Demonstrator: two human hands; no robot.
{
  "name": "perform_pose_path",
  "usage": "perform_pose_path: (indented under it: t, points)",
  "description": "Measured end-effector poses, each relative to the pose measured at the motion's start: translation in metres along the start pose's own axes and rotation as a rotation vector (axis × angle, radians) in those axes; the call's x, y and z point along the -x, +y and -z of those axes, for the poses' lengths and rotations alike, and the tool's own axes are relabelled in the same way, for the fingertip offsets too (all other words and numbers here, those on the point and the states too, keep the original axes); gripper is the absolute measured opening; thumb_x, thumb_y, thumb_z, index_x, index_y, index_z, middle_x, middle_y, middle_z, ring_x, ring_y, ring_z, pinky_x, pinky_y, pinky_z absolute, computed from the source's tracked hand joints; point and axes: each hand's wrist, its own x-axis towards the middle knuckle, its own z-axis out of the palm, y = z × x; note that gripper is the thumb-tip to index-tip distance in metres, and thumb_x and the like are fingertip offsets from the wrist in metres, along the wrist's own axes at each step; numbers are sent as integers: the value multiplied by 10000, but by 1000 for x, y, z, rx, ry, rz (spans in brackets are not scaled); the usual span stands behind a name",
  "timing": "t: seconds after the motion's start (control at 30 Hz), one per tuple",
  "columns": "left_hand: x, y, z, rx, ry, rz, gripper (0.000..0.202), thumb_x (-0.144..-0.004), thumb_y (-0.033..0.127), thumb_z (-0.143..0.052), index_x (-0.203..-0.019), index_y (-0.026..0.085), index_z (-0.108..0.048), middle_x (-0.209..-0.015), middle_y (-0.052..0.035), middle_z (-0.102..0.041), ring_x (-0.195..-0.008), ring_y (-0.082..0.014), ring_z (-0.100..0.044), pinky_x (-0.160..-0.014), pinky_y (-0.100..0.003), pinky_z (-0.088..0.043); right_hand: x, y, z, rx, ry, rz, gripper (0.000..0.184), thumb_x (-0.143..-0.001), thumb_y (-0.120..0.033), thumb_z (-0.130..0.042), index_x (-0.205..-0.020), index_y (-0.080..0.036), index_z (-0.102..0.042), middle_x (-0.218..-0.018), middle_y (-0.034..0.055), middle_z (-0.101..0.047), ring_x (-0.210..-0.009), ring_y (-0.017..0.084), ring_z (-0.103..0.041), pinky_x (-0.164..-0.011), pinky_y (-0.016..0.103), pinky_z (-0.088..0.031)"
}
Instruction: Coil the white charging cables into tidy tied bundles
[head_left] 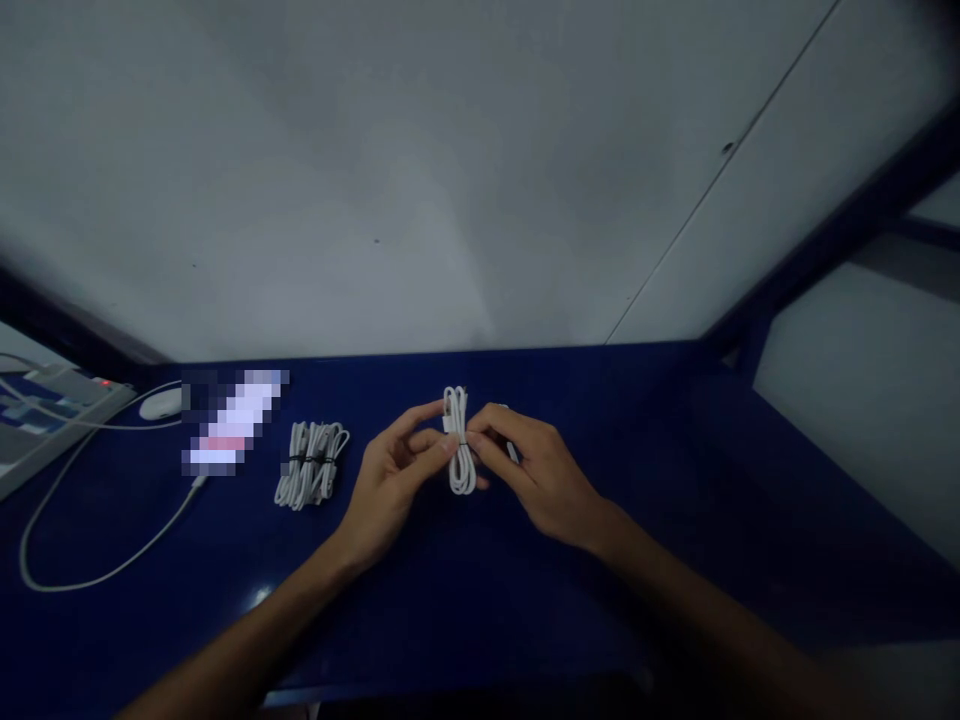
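A coiled white cable (458,440), folded into a long loop bundle and bound at its middle by a dark tie, is held upright just above the blue table (675,480). My left hand (390,480) pinches the bundle's middle from the left with thumb and fingers. My right hand (536,470) pinches the same spot from the right, fingers closed at the tie. Left of my hands lies a group of tied white cable bundles (311,463) flat on the table.
A white mouse (160,403) and a blurred-out object (232,420) lie at the back left. A long white cord (97,570) loops over the left of the table. A grey device (45,420) sits at the far left edge. A pale wall stands behind.
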Motion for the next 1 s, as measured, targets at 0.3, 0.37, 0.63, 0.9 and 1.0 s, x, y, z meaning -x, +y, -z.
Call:
perform_pose_path:
  t: [0.3,0.37,0.63,0.9,1.0]
  points:
    - [1,9,1,179,-152,175,625,-1061,276,-662,-1641,249,-432,-875,-66,-803,-624,-219,-795,-737,-376,-659,0,1,2,0,2,104,195,-1129,-204,-529,-978,-247,-646,-879,-16,-636,-794,152,-568,-766,338,-449]
    - [0,9,3,164,-184,164,611,-1071,288,-645,-1643,251,-432,-886,-79,-810,-681,-241,-814,-750,-384,-660,0,1,2,12,0,103,189,-1127,-206,-533,-985,-248,-649,-869,-18,-627,-776,150,-555,-751,342,-442]
    - [-1,10,7,-47,-205,51,558,-1033,284,-716,-1541,196,-502,-885,-86,-829,-762,-266,-830,-774,-390,-651,0,1,4,-48,-35,68,194,-1133,-245,-543,-972,-242,-652,-861,-22,-642,-774,147,-576,-755,340,-458]
    - [-4,7,8,-69,-155,198,531,-1032,430,-706,-1452,142,-554,-758,-81,-809,-632,-257,-801,-724,-392,-647,-1,9,2,71,-45,243,170,-1135,-185,-523,-1050,-250,-655,-936,-1,-679,-835,166,-559,-823,353,-456]
    - [-3,6,8,-87,-203,261,446,-1055,501,-640,-1293,124,-665,-736,-73,-784,-622,-244,-784,-779,-429,-647,0,8,2,48,-37,228,175,-1130,-186,-526,-1024,-244,-653,-924,-1,-673,-821,162,-556,-802,341,-449]
